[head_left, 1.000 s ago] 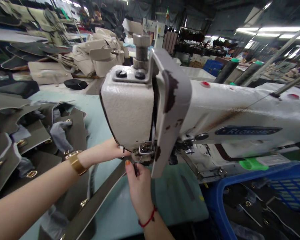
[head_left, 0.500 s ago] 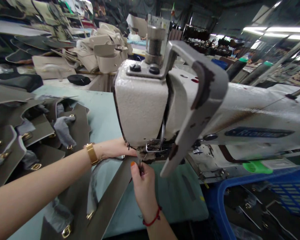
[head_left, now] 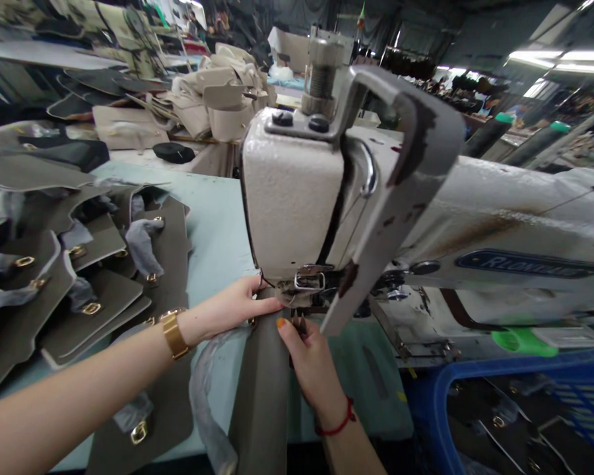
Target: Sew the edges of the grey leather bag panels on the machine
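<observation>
A long, grey-brown, leather-like panel (head_left: 263,386) was set with its far end beneath a white enamelled sewing machine (head_left: 292,198). The left hand (head_left: 233,305) was laid upon it (whether closed could not be told); the right hand (head_left: 313,356) was curled around a small, dark, pointed tool (head_left: 299,324). The panel was judged light, bendable and smooth, best held flat by its long edges.

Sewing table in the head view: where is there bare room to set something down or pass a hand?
Bare tabletop shows between the grey panels and machine head, and between the right hand and blue basket. Crowded: the left side, under panels, and below the machine head, where both hands meet.
</observation>
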A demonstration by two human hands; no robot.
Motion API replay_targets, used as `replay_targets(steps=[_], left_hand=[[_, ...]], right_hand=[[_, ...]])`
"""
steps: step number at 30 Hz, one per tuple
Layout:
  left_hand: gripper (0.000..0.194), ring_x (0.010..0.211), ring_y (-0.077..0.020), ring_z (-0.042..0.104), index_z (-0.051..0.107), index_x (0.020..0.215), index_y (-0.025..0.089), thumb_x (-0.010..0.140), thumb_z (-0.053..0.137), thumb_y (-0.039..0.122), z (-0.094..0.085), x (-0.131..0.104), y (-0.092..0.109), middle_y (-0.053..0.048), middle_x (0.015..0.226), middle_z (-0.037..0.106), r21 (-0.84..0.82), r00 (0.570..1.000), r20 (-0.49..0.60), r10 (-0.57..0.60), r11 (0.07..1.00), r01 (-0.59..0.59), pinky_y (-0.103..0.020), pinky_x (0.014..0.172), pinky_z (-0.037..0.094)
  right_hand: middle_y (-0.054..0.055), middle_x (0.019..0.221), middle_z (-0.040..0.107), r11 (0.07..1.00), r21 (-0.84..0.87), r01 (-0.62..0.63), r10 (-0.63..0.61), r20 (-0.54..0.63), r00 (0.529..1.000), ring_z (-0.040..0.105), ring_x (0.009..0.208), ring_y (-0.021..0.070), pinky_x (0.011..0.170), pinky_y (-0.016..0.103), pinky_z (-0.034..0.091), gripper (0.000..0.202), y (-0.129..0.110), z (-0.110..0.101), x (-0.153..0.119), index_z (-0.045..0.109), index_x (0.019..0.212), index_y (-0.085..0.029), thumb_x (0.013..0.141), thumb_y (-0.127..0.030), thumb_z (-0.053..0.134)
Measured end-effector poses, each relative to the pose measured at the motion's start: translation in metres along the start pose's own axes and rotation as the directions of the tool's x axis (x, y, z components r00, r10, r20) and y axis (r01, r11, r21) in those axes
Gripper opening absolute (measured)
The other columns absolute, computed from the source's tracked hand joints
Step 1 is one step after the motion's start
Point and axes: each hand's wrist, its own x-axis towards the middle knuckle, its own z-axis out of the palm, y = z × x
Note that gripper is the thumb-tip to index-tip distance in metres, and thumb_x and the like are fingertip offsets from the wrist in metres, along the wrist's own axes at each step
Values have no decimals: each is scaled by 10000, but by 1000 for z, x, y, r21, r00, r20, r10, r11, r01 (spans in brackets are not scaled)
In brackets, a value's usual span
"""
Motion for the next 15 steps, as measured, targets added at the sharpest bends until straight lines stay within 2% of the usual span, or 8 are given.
replay_targets(steps=[2,5,9,12,14,15], left_hand=[[461,1049,-242,628,630,1171,128,777,702,355,-1,0,-5,-37,1116,715,35,999,35,13,999,-14,-357,985,438],[433,1101,-241,604,626,1192,159,816,665,370,-3,-1,-1,-37,1173,690,41,996,86,30,999,-34,-358,1014,416],[361,1083,-229,606,680,1092,163,794,688,367,-7,-6,6,-39,1133,703,-13,999,40,18,1000,-18,-332,988,439],[280,913,-182,650,701,961,157,768,720,358,-12,-12,-2,-34,1003,732,-118,994,-45,-100,989,94,-244,796,511],[306,776,-144,653,674,1016,181,769,722,356,-14,-17,-12,-12,933,733,-262,971,-88,-221,946,191,-210,672,514],[348,750,-137,655,648,1083,204,780,709,364,-14,-21,-17,-4,930,731,-342,956,-99,-276,912,228,-210,657,516]], right_hand=[[-8,658,528,1000,0,-3,3,18,1000,469,636,127,573,212,362,334,-2,-4,0,584,700,-138,856,-430,537],[-11,652,521,1000,-3,-3,3,21,1000,463,632,125,572,213,361,335,-3,-7,0,568,685,-143,851,-433,548],[-22,608,485,1000,-5,-14,14,41,999,411,578,109,532,213,330,365,0,-8,-3,549,648,-150,851,-453,548],[-33,593,424,1000,8,-10,9,88,996,357,563,98,518,214,298,386,3,-8,-6,514,633,-160,870,-463,528],[-40,597,367,1000,7,-6,6,108,994,312,565,93,514,218,271,392,5,-8,-8,466,624,-168,884,-457,516],[-44,599,338,1000,1,-5,5,110,994,291,567,91,511,220,257,397,6,-8,-9,436,616,-173,888,-453,514]])
